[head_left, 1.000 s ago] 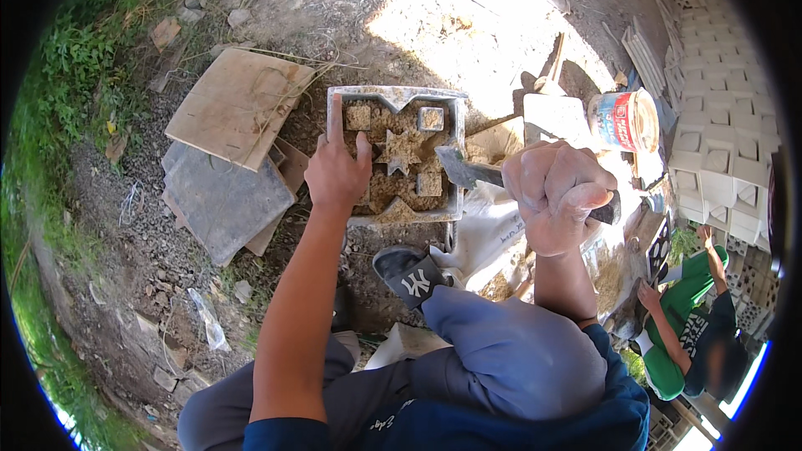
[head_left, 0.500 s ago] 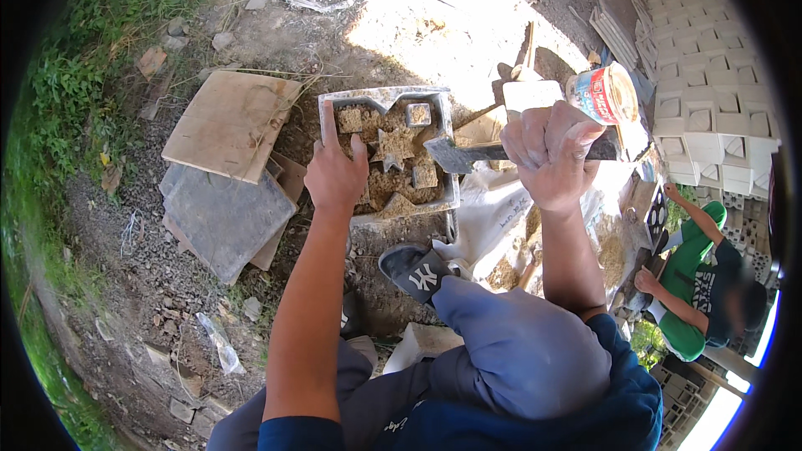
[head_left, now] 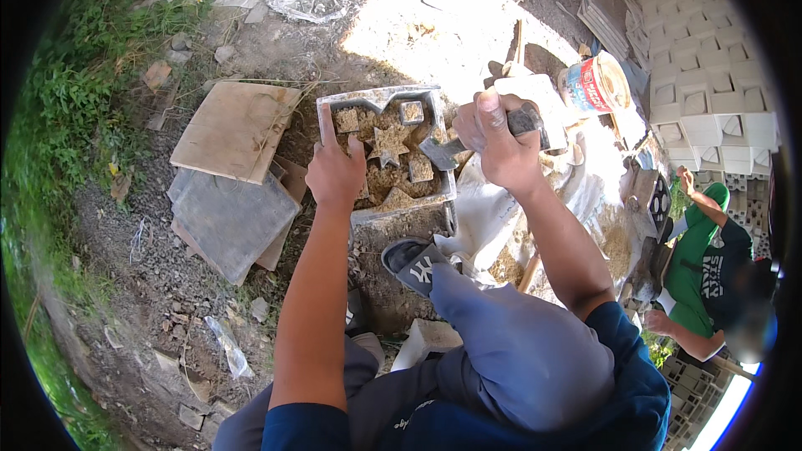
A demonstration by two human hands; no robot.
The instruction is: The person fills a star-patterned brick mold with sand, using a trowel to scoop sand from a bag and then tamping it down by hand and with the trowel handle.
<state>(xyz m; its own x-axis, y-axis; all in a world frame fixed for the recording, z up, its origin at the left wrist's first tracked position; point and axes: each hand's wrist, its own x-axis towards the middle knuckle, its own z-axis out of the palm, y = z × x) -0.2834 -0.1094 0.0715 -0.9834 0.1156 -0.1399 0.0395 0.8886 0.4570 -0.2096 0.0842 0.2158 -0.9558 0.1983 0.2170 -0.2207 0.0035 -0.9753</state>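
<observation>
A grey square metal mould [head_left: 377, 97] lies on the ground, partly filled with damp sandy mix [head_left: 386, 175] around a star-shaped core [head_left: 387, 147] and small square cores. My left hand [head_left: 335, 169] rests on the mould's left wall, index finger stretched along the rim. My right hand [head_left: 499, 141] grips the dark handle of a trowel [head_left: 438, 153]. Its blade tip sits inside the mould at the right side, touching the mix.
Flat boards and slabs [head_left: 235, 129] lie left of the mould. A tin can [head_left: 596, 83] lies on its side at the right, near rows of white patterned blocks [head_left: 718, 67]. A person in a green top [head_left: 702, 263] crouches at the right. White sacks [head_left: 489, 217] and my sandal [head_left: 415, 263] lie below the mould.
My right hand came down and left from a raised position, bringing the trowel blade into the mould. My left hand stayed on the mould's left wall.
</observation>
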